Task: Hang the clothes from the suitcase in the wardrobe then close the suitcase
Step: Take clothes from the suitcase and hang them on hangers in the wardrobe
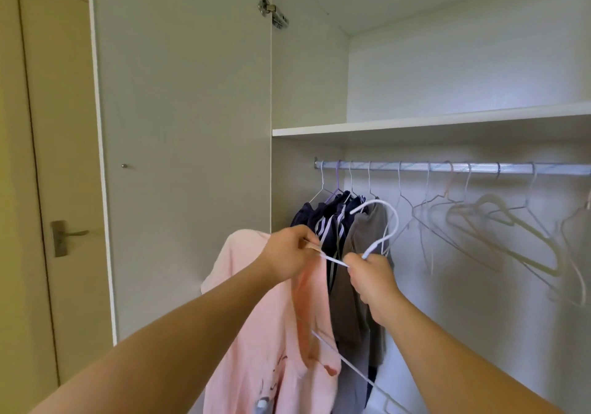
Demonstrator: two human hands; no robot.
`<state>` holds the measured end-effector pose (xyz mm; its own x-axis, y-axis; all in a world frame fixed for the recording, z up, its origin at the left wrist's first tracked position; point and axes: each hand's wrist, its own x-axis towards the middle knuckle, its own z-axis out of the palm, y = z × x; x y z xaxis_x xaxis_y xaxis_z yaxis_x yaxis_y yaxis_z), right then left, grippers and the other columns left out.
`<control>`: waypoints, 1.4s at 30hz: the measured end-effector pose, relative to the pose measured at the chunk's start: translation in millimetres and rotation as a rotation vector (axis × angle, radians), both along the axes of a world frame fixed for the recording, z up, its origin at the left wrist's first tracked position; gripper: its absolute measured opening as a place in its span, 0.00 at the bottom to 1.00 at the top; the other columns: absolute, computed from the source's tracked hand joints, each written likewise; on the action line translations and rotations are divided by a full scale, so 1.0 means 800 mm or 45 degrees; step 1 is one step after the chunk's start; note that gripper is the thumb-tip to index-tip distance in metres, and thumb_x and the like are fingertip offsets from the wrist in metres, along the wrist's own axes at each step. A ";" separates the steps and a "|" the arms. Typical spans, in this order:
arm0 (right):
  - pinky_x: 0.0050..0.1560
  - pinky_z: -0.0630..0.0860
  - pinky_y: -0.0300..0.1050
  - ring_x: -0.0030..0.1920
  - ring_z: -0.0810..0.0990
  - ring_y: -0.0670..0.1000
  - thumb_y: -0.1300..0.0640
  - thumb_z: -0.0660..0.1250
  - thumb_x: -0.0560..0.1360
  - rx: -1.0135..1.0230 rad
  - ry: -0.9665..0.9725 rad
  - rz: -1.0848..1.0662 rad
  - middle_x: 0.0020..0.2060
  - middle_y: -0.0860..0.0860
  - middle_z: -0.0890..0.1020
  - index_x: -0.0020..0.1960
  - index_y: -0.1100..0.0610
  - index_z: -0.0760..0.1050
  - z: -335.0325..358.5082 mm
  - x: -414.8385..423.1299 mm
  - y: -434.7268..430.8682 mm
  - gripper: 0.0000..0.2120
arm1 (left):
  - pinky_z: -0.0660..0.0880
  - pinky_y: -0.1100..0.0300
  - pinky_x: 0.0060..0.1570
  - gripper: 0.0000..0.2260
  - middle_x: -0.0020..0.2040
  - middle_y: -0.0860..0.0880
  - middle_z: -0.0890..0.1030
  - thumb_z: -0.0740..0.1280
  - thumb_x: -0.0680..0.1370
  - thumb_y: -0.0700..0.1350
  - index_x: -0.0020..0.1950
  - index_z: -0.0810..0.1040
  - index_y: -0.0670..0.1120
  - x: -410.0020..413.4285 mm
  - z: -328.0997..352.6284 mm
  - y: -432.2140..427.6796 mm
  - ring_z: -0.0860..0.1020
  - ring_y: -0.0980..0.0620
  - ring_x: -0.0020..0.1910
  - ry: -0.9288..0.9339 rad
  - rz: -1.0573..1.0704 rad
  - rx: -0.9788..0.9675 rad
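Note:
A pink garment (pixel 275 327) hangs in front of the open wardrobe, partly threaded onto a white wire hanger (pixel 388 218). My left hand (pixel 291 250) pinches the garment's collar edge against the hanger's arm. Just below the hook, my right hand (pixel 371 277) grips the hanger's neck. Behind them, dark navy striped clothes (pixel 329 222) and a grey-brown garment (pixel 361 254) hang from the metal rail (pixel 479 168). The suitcase is out of view.
Several empty wire and plastic hangers (pixel 499 222) hang along the rail to the right. A white shelf (pixel 447 122) sits above the rail. The wardrobe door (pixel 182 126) stands open at left, with a room door handle (pixel 68 236) beyond it.

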<state>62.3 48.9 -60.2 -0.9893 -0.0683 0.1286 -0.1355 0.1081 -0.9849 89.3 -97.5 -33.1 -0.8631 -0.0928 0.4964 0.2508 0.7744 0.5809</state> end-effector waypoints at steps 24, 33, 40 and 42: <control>0.43 0.71 0.37 0.43 0.76 0.48 0.60 0.65 0.73 0.491 0.407 0.271 0.40 0.49 0.79 0.50 0.52 0.73 -0.026 0.002 -0.017 0.08 | 0.68 0.57 0.48 0.12 0.49 0.45 0.80 0.57 0.82 0.49 0.56 0.76 0.45 -0.013 0.028 -0.012 0.76 0.45 0.51 0.274 0.217 -0.119; 0.46 0.77 0.47 0.41 0.78 0.50 0.57 0.66 0.72 0.664 0.227 0.614 0.44 0.49 0.81 0.54 0.41 0.62 -0.026 -0.008 -0.011 0.19 | 0.66 0.59 0.45 0.12 0.48 0.45 0.80 0.56 0.82 0.48 0.57 0.75 0.44 -0.013 0.030 -0.032 0.75 0.44 0.51 0.302 0.274 0.016; 0.39 0.70 0.43 0.38 0.71 0.53 0.67 0.62 0.71 0.121 0.400 0.306 0.38 0.54 0.74 0.40 0.51 0.62 -0.039 -0.011 -0.026 0.14 | 0.65 0.60 0.43 0.12 0.42 0.50 0.74 0.55 0.82 0.47 0.55 0.75 0.43 -0.011 0.033 -0.020 0.72 0.48 0.45 0.353 0.223 0.057; 0.46 0.74 0.49 0.43 0.76 0.57 0.67 0.62 0.70 0.049 0.367 0.310 0.41 0.52 0.80 0.35 0.50 0.65 -0.036 -0.014 -0.031 0.14 | 0.67 0.58 0.45 0.12 0.42 0.50 0.75 0.55 0.82 0.47 0.55 0.75 0.43 -0.011 0.034 -0.021 0.73 0.47 0.46 0.341 0.236 0.035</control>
<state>51.1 23.7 -89.1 -0.8672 -0.3070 0.3920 -0.4326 0.0747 -0.8985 80.2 -114.1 -5.6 -0.6691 -0.2526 0.6989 0.2540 0.8061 0.5345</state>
